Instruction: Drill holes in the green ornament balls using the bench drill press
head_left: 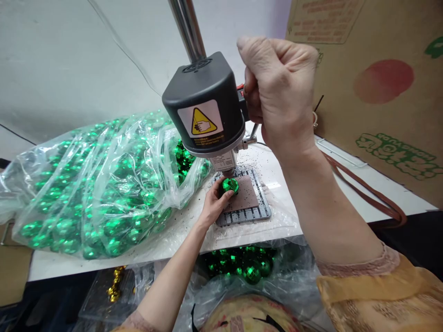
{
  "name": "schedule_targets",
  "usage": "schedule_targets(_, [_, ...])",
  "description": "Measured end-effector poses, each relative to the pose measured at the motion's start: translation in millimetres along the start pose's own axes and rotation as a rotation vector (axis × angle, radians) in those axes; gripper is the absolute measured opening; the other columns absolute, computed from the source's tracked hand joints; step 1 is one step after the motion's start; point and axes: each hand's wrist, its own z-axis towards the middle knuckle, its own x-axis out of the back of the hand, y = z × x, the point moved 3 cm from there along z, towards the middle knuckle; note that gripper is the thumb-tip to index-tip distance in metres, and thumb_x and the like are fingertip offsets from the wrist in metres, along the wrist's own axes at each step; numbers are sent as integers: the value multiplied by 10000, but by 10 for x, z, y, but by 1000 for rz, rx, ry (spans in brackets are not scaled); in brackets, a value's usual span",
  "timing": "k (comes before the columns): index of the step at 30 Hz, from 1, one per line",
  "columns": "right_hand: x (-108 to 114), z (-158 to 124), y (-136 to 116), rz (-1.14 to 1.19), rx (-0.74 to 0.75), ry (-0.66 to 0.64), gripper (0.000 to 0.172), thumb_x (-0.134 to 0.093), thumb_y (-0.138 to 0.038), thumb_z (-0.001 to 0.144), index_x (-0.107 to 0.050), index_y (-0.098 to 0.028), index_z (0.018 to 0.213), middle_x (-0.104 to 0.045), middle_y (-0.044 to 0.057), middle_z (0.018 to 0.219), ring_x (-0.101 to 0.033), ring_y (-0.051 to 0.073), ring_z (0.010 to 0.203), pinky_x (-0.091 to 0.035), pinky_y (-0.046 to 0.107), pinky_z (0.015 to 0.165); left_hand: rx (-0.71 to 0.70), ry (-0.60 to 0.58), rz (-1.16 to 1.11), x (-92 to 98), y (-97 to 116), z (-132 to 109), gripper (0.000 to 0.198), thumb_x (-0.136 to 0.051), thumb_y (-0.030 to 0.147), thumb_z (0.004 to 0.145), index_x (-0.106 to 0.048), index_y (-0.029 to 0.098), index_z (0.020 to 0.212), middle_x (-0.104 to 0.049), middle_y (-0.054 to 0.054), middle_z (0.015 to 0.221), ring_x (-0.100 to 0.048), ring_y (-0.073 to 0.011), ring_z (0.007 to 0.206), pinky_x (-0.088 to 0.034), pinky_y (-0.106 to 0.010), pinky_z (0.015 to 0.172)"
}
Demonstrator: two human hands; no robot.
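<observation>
We judge one green ball (230, 186) underway beneath the drill (204, 110), left hand (215, 203) pinching it, right hand (284, 87) fisted, contents hidden; bagged balls' (117, 184) status unclear.

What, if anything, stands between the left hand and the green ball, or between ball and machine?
Nothing visible: the left hand grips the ball directly, beneath the machine; whether ball and machine touch is unclear.

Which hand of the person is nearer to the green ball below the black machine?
Left. The left hand holds the green ball; the right hand, in a fist, is higher up, beside the black machine.
</observation>
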Motion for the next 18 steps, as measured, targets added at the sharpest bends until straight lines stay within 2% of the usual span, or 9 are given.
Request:
schedule_targets(6, [10,29,40,-60,19,-22,565,-685,-537,814,-400,-222,441,-255,-30,414,-373,71,493,-275,267,398,-79,19,172,-66,16,-32,658,-840,472,749,-616,206,1308,-627,-129,1382,-575,-319,1320,-420,-490,1165])
schedule_targets(9, [17,33,54,-62,24,-41,607,-664,-669,776,-398,-226,456,-227,-34,412,-385,76,501,-301,274,403,-109,-11,192,-134,39,-59,628,-838,449,761,-604,219,1296,-634,-113,1352,-597,-301,1280,-453,-468,1128])
schedule_targets(13, [19,1,22,-78,-2,-25,653,-618,-777,742,-399,-228,462,-227,-36,411,-358,84,470,-233,297,391,-108,-30,197,-166,55,-86,609,-815,437,791,-575,227,1310,-629,-101,1352,-614,-281,1244,-473,-445,1100])
schedule_targets(15, [28,-48,-19,-85,13,-10,635,-623,-735,771,-411,-227,455,-252,-36,407,-329,83,442,-208,308,397,-109,-22,211,-164,65,-92,610,-820,431,784,-577,224,1304,-639,-101,1326,-616,-285,1233,-470,-451,1098])
schedule_targets(18, [59,-183,-94,-87,102,-3,551,-681,-541,827,-440,-219,450,-315,-39,413,-313,72,411,-228,315,427,-108,-20,206,-171,85,-98,597,-814,417,791,-574,222,1301,-650,-104,1297,-618,-289,1218,-468,-462,1095])
